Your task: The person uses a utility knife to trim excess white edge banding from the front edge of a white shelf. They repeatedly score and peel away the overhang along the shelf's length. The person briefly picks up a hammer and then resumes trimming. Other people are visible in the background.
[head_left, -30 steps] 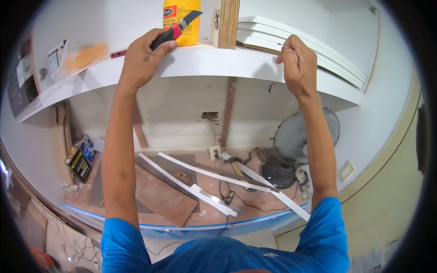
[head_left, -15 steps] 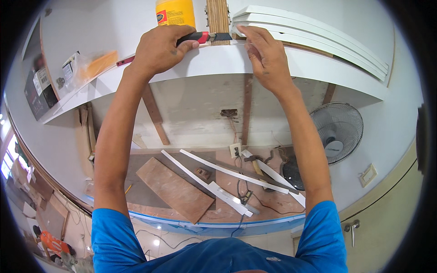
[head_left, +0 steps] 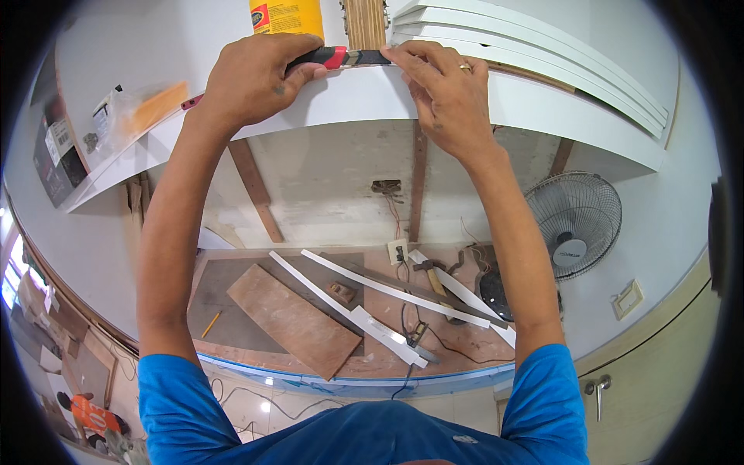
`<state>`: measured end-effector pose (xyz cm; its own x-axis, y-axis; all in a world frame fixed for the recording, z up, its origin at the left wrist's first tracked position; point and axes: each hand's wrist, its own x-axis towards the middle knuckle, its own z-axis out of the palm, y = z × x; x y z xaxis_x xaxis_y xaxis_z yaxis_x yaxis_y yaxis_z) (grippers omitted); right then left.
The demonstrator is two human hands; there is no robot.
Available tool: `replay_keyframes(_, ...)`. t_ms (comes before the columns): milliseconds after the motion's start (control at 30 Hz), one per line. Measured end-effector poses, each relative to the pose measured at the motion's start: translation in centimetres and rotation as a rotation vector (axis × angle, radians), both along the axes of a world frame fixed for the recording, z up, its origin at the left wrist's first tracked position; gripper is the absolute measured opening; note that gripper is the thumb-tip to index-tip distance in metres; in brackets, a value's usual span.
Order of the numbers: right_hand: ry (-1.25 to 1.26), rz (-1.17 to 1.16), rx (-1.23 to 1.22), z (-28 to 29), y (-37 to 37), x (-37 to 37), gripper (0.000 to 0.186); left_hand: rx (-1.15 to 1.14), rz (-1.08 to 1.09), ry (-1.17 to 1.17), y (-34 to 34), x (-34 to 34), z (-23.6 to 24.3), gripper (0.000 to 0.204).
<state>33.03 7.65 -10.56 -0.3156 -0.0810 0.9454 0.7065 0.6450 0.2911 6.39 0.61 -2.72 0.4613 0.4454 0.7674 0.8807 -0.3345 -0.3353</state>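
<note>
My left hand (head_left: 260, 77) is closed around the black and red handle of a utility knife (head_left: 335, 57), held sideways along the back of a white shelf (head_left: 341, 101). At the knife's front end, the bent fingers and thumb of my right hand (head_left: 453, 93) pinch together; the blade itself cannot be made out. A yellow tub (head_left: 288, 17) stands behind my left hand. Between the hands, just beyond the knife, rises a striped wooden piece (head_left: 365, 23) with small metal pegs along its sides.
White boards (head_left: 535, 58) are stacked at the shelf's right. Below, a lower surface carries a brown board (head_left: 294, 322), white strips (head_left: 395, 288), a hammer (head_left: 434, 283), a pencil (head_left: 211, 324) and cables. A fan (head_left: 575, 225) stands right. A person in orange (head_left: 94, 415) is at lower left.
Both hands and the knife have shifted slightly up and left in the picture. My right fingers have come onto the knife's front end. The view has moved a little too.
</note>
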Motion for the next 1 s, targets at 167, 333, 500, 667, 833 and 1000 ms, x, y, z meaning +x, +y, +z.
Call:
replay_keyframes(167, 0.002, 0.001, 0.015, 0.1, 0.0, -0.1, 0.048, 0.07, -0.006, 0.07, 0.3, -0.5, -0.3, 0.037)
replay_keyframes(333, -0.021, -0.022, -0.007, -0.1, 0.2, 0.0, 0.052, 0.132, -0.044, 0.087, 0.9, -0.8, -0.7, 0.035)
replay_keyframes(500, -0.042, -0.015, -0.033, 0.1, 0.3, 0.1, 0.058, 0.103, -0.057, 0.086, 0.6, -1.0, -0.3, 0.035)
replay_keyframes(667, -0.039, 0.035, -0.126, 0.3, -0.1, 0.3, 0.059, 0.133, -0.074, 0.171, 1.2, -1.6, 0.9, 0.035)
replay_keyframes(833, -0.017, 0.082, -0.168, 0.5, -0.3, -0.2, 0.056, 0.118, -0.048, 0.258, 0.7, -2.1, 1.8, 0.031)
replay_keyframes(1000, -0.006, 0.136, -0.201, 1.0, -0.6, 0.0, 0.056, 0.189, -0.007, 0.401, -0.1, -1.5, 3.6, 0.025)
